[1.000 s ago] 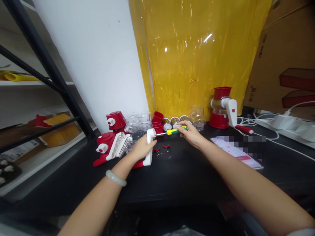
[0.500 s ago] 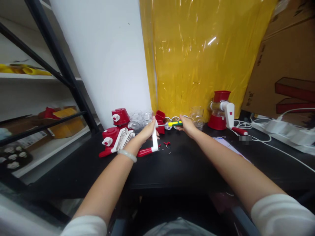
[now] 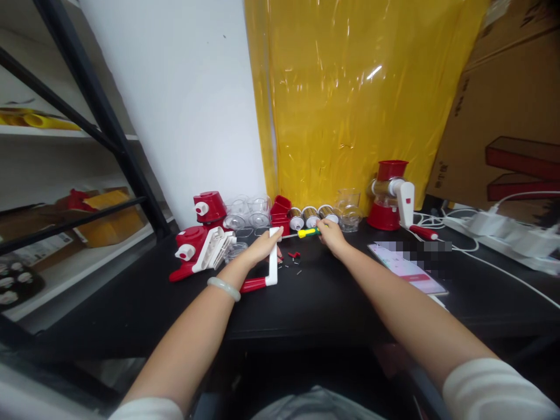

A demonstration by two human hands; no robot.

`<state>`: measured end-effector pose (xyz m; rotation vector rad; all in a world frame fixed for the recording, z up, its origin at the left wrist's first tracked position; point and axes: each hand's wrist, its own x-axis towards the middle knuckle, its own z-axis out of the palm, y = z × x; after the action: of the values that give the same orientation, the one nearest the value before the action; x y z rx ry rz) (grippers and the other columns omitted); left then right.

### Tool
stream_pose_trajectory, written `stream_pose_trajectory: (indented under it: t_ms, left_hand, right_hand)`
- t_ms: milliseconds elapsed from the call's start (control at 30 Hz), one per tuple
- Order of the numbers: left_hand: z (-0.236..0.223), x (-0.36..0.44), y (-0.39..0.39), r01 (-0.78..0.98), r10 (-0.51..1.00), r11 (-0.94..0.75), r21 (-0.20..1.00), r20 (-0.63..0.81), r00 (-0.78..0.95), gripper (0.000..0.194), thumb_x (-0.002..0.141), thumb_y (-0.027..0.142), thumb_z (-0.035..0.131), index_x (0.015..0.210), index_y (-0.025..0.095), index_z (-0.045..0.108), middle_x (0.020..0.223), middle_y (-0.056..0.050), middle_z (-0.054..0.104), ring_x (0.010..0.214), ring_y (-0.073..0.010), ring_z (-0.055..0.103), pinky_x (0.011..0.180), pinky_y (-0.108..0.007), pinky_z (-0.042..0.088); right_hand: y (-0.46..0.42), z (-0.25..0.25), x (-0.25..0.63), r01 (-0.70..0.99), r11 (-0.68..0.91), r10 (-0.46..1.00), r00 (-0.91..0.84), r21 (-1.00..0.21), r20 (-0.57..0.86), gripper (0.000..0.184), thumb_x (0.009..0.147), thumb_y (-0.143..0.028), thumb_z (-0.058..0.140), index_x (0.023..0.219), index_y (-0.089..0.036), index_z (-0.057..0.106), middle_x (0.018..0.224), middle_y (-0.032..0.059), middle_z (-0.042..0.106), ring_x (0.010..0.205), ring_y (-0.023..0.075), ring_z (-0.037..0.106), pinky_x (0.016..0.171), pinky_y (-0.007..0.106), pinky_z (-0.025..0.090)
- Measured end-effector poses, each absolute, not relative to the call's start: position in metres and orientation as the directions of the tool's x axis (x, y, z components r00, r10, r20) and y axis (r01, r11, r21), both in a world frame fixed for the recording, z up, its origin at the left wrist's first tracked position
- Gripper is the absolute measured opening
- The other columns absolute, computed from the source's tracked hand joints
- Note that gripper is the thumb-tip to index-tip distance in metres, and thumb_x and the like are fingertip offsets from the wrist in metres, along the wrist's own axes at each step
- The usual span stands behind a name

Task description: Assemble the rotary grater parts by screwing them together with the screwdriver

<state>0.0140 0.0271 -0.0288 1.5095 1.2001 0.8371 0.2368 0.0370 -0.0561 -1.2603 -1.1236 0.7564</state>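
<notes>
My left hand (image 3: 263, 245) is closed around the top of a white crank handle (image 3: 273, 267) with a red grip (image 3: 254, 284) at its lower end. A yellow and green screwdriver (image 3: 308, 232) is gripped in my right hand (image 3: 331, 236), its shaft pointing left at the handle's upper end. Whether the tip touches is too small to tell. On the table below lie small red pieces (image 3: 294, 255) and several tiny screws (image 3: 299, 272). Behind my hands stand metal grater drums (image 3: 310, 217) with white rims and a red hopper (image 3: 280, 211).
Red bases with white crank parts (image 3: 214, 248) and clear plastic housings (image 3: 248, 210) stand at the left. An assembled red and white rotary grater (image 3: 389, 195) is at the back right. Near my right forearm lies a phone (image 3: 406, 268); a power strip (image 3: 503, 236) with cables is farther right.
Both hands, with the crank handle and screwdriver, have come slightly lower and nearer. The grater drums now show more fully behind them, and more of the phone is visible.
</notes>
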Motion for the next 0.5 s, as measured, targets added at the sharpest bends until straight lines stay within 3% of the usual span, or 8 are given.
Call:
stream_pose_trajectory:
  t_ms: [267, 500]
  left_hand:
    - [-0.029, 0.018, 0.025, 0.191, 0.955, -0.061, 0.980, 0.002, 0.295, 0.054, 0.082, 0.070, 0.054, 0.103, 0.020, 0.046, 0.048, 0.001, 0.060, 0.040, -0.0213, 0.062, 0.040, -0.026, 0.046]
    - [-0.028, 0.020, 0.023, 0.046, 0.932, -0.091, 0.995, 0.069, 0.356, 0.047, 0.082, 0.065, 0.057, 0.093, 0.020, 0.045, 0.051, 0.000, 0.062, 0.040, -0.0161, 0.059, 0.040, -0.023, 0.046]
  right_hand:
    - [0.043, -0.059, 0.237, 0.005, 0.233, 0.916, 0.334, -0.972, 0.222, 0.014, 0.073, -0.035, 0.057, 0.072, -0.022, 0.052, 0.047, -0.0053, 0.042, 0.041, 0.0106, 0.041, 0.041, 0.022, 0.028]
    - [0.049, -0.063, 0.239, -0.084, 0.311, 0.891, 0.373, -0.947, 0.260, 0.017, 0.066, -0.034, 0.057, 0.076, -0.023, 0.049, 0.058, -0.0056, 0.046, 0.047, 0.0098, 0.042, 0.043, 0.021, 0.032]
